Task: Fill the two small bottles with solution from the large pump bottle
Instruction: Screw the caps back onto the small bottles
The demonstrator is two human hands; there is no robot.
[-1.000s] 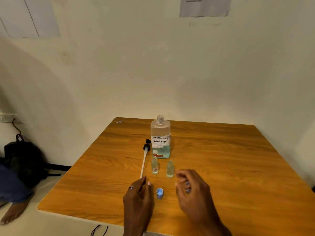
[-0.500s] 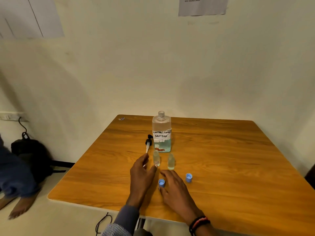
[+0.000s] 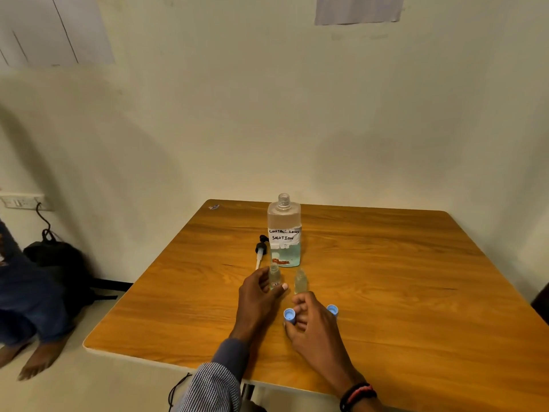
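Observation:
The large clear bottle (image 3: pixel 284 233), labelled "contact lens solution", stands uncapped on the wooden table (image 3: pixel 386 278) with pale blue liquid low in it. Its black pump head with white tube (image 3: pixel 260 251) lies to its left. Two small clear bottles stand in front of it, both uncapped. My left hand (image 3: pixel 257 298) grips the left small bottle (image 3: pixel 274 275) between thumb and fingers. The right small bottle (image 3: pixel 300 281) stands free. My right hand (image 3: pixel 312 328) pinches a blue cap (image 3: pixel 289 315) just above the table. A second blue cap (image 3: pixel 332 309) lies beside that hand.
The table is pushed against a cream wall. A black bag (image 3: pixel 59 263) and another person's legs and bare feet (image 3: pixel 35 352) are on the floor at left. A wall socket (image 3: pixel 20 201) with a cable sits above the bag.
My left hand moved forward from the pump tube and closed around the left small bottle. My right hand set one blue cap down on the right and picked up the other.

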